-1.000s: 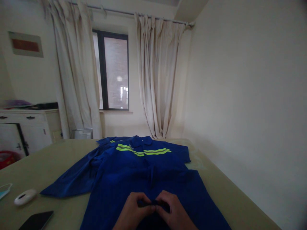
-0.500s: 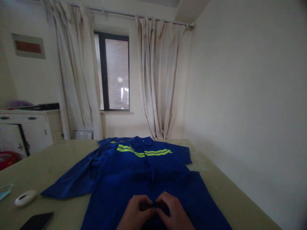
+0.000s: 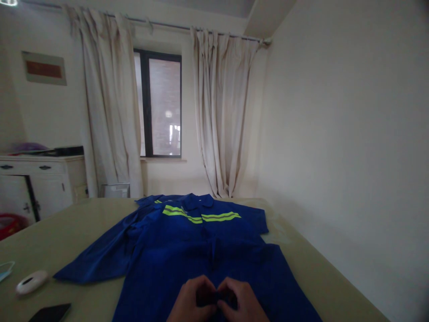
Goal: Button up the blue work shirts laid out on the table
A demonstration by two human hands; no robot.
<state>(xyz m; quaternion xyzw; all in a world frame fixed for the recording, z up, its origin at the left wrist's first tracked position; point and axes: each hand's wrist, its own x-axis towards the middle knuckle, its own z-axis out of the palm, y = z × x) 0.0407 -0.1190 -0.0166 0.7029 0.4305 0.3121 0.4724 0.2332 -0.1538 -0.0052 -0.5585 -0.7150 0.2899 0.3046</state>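
Note:
A dark blue work jacket lies spread over the table, its collar at the far end and bright yellow-green reflective bands across the chest. Nearer to me, more blue cloth reaches the bottom edge; I cannot tell if it is part of the jacket or a separate garment. My left hand and my right hand meet over this cloth at the bottom centre. Thumbs and fingers of both are closed in a pinch, seemingly on the blue cloth, though what lies between the fingertips is dark and partly hidden.
On the table at the left are a white oval object, a dark phone and part of a face mask. A white cabinet stands beyond. The wall runs along the right side.
The view has tilted up slightly, so most things sit a little lower in it. Both hands stay together in a pinch at nearly the same spot, with the fingers slightly more arched.

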